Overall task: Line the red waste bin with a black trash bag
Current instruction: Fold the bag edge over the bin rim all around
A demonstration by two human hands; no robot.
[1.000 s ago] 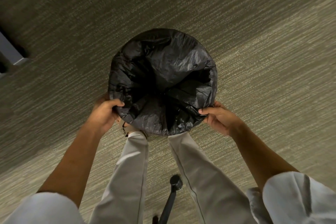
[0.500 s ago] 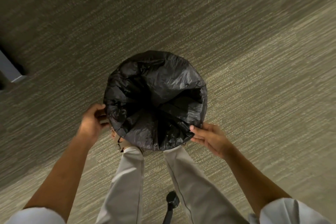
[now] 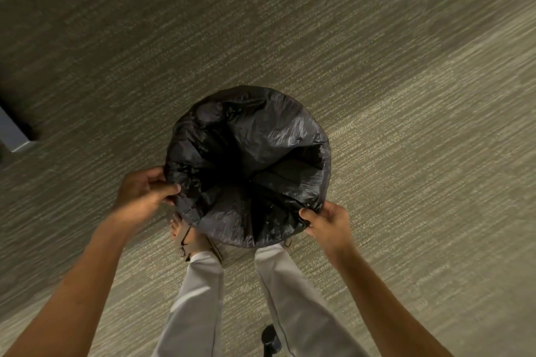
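Observation:
A black trash bag (image 3: pixel 261 136) is spread over a round bin on the carpet, folded over the whole rim so that none of the red bin shows. The bag sags into a dark hollow in the middle. My left hand (image 3: pixel 145 191) pinches the bag's edge at the rim's left side. My right hand (image 3: pixel 327 223) grips the bag's edge at the near right side of the rim.
Grey-green carpet (image 3: pixel 406 66) surrounds the bin. My legs in light trousers (image 3: pixel 200 298) and a sandalled foot (image 3: pixel 185 238) stand right behind the bin. A dark furniture base (image 3: pixel 14 130) sits at the far left. A small black object (image 3: pixel 271 339) lies between my legs.
The bin sits lower in view as my head has lifted. My left hand has closed again on the bag's left edge after loosening; the right hand has kept its grip.

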